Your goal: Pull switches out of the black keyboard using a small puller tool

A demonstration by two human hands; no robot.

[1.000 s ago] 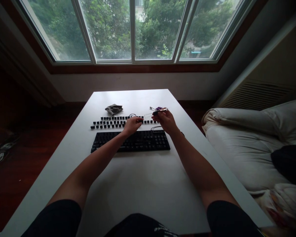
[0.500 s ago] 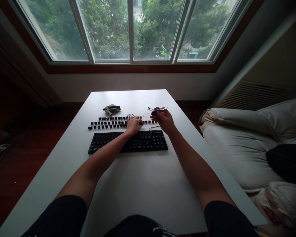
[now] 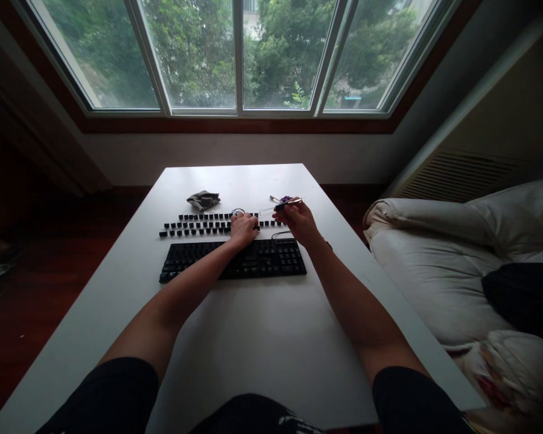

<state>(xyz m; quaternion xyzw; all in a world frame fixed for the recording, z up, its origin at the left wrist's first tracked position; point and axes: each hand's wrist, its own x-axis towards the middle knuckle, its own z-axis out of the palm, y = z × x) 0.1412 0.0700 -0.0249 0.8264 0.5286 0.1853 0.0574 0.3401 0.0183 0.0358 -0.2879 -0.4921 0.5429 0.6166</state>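
Note:
My left hand [image 3: 243, 228] is over the rows of loose black keycaps [image 3: 203, 231], behind the keyboard. Its fingers are pinched at a black keycap [image 3: 256, 228] that lies low beside the thumb. A black keyboard [image 3: 194, 256] lies flat on the white table, partly covered by my left forearm. To the right, my right hand [image 3: 299, 222] is raised above the table with its fingers closed round a wire keycap puller [image 3: 280, 207]. The puller's dark handle is in the fingers, and its thin wire loops point left.
A crumpled grey cloth [image 3: 203, 200] lies behind the keycaps. Behind my right hand are a small brush-like tool [image 3: 275, 198] and a purple thing [image 3: 286, 199]. The keyboard's cable [image 3: 280, 234] curls at its back edge. A pale sofa [image 3: 425, 283] stands right of the table [image 3: 271, 337].
My left hand has lowered slightly, bringing the keycap down to the row. My right hand stays nearly still with the puller. The whole view has shifted a little left.

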